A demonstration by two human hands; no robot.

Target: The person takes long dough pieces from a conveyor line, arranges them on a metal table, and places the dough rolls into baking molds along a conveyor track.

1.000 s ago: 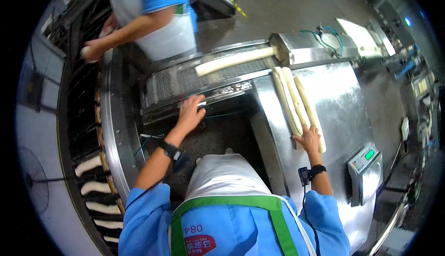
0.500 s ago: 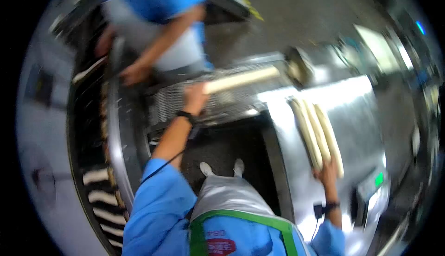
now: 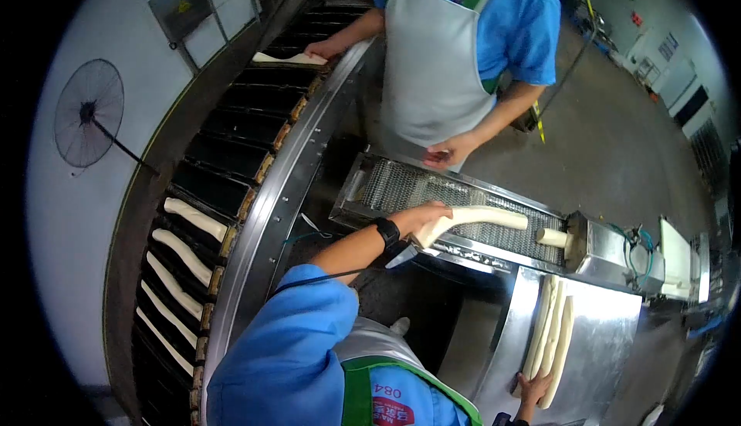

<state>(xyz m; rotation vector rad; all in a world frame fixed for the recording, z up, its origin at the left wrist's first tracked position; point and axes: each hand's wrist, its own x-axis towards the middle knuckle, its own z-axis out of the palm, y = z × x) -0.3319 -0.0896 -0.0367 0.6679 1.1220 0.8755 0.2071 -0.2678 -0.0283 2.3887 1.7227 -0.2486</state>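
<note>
My left hand grips the near end of a long pale dough log. That log curves over the mesh conveyor, its far part lying along the mesh. On the steel table to the right, several dough logs lie side by side. My right hand is closed about their near ends, thumb on the left side and fingertips on the right. Another dough piece sticks out of the metal outlet at the conveyor's right end.
Black baking moulds run in a row on the left, several holding dough strips. A curved metal rail borders them. Across the conveyor stands a co-worker, one hand on dough at a mould. The steel table is at right.
My view has turned left, showing more moulds. The dough log in my left hand was straight and now bends. My right hand stays at the logs' near ends. The co-worker now stands more upright.
</note>
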